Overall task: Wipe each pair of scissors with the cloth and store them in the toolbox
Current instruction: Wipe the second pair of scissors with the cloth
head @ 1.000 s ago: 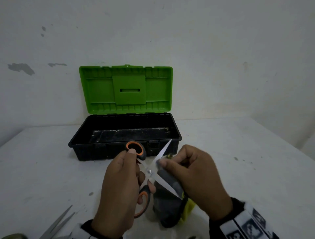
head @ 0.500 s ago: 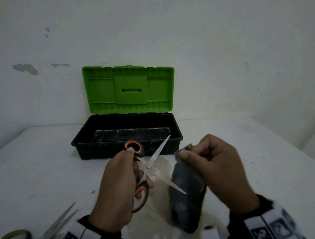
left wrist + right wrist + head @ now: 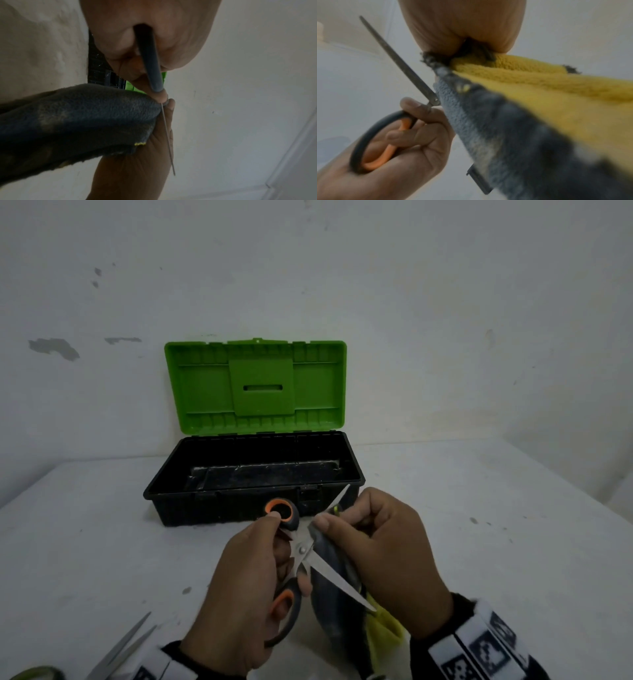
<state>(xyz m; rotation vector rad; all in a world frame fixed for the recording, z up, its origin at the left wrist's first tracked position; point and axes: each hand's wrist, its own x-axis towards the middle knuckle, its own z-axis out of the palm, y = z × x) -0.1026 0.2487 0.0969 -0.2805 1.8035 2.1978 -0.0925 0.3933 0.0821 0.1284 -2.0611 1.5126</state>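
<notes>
My left hand (image 3: 246, 587) grips the black-and-orange handles of a pair of scissors (image 3: 303, 553), blades spread wide. The same scissors (image 3: 399, 70) show in the right wrist view, held by that left hand (image 3: 412, 136). My right hand (image 3: 387, 553) pinches a grey and yellow cloth (image 3: 334, 594) against the upper blade near the pivot. From the left wrist, the cloth (image 3: 77, 119) meets a thin blade (image 3: 167, 135). The grey-yellow cloth (image 3: 522, 108) hangs from my right fingers. Behind them the black toolbox (image 3: 171, 501) stands open, its green lid (image 3: 255, 386) upright.
A second pair of scissors (image 3: 123, 645) lies at the lower left on the white table (image 3: 479, 525), with a greenish handle at the frame's corner. The toolbox stands against the white wall. Small dark spots mark the table.
My right hand, drawn off to the right with the cloth half a second ago, has come back in and pinches the cloth onto the upper blade again. The left hand keeps holding the scissors.
</notes>
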